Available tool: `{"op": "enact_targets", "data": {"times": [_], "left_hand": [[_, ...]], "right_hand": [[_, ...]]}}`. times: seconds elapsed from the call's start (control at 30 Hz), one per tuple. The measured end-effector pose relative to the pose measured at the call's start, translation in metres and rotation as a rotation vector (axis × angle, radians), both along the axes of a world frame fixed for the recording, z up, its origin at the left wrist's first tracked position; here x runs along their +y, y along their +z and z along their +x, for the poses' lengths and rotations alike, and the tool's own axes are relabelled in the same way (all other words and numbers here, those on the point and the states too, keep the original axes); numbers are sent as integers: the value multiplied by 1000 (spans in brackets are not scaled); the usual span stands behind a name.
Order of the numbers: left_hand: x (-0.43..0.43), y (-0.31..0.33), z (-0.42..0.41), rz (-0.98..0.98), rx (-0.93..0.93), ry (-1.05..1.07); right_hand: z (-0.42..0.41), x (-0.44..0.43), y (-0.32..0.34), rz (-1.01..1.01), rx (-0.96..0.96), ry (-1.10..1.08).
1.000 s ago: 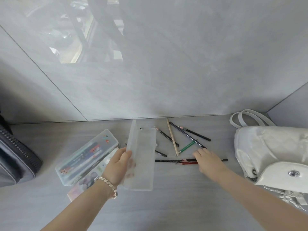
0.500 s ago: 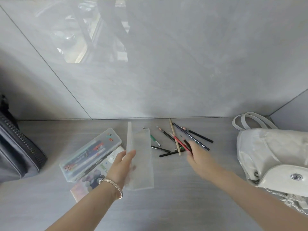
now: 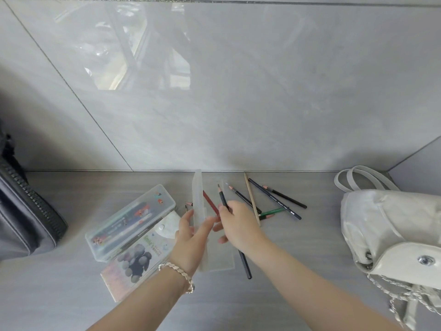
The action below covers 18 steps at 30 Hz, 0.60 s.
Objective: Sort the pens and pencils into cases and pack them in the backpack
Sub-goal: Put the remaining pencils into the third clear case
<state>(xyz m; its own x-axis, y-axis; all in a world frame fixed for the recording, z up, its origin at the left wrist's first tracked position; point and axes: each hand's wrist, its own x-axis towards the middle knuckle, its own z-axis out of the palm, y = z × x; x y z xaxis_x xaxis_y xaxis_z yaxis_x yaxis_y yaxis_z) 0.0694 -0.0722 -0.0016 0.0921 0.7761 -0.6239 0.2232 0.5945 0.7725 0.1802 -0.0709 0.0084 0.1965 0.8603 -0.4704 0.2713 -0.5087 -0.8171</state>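
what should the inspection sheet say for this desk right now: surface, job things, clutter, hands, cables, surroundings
surface: grey table, things spread along the back
job's things: open frosted case held up; closed clear case with pens inside; loose pencils lying crossed; white backpack at right
clutter: printed card under the clear case; dark bag at left
hands: left hand grips the frosted case; right hand holds a black pencil, red pencil at its fingertips
cables: nothing seen
surroundings: glossy grey wall
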Motion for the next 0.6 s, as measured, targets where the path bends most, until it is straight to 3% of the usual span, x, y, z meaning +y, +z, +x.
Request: {"op": "enact_targets", "data": {"times": [0.07,0.17,0.33,0.47,0.6], "left_hand": [[0,4,2,44,11,12],[1,8,5,102,26,19],[3,8,5,113,18,4],[3,9,8,27,-61,-1],[13,-1,3,17,-41,51]], "right_hand": [[0,-1,7,-88,112,92],[2,-3,13,-106,73,170],[8,15,16,93,144,-117],[-4,20,-7,108,-104,-50],[-8,13,-22,191,-224,101]]}}
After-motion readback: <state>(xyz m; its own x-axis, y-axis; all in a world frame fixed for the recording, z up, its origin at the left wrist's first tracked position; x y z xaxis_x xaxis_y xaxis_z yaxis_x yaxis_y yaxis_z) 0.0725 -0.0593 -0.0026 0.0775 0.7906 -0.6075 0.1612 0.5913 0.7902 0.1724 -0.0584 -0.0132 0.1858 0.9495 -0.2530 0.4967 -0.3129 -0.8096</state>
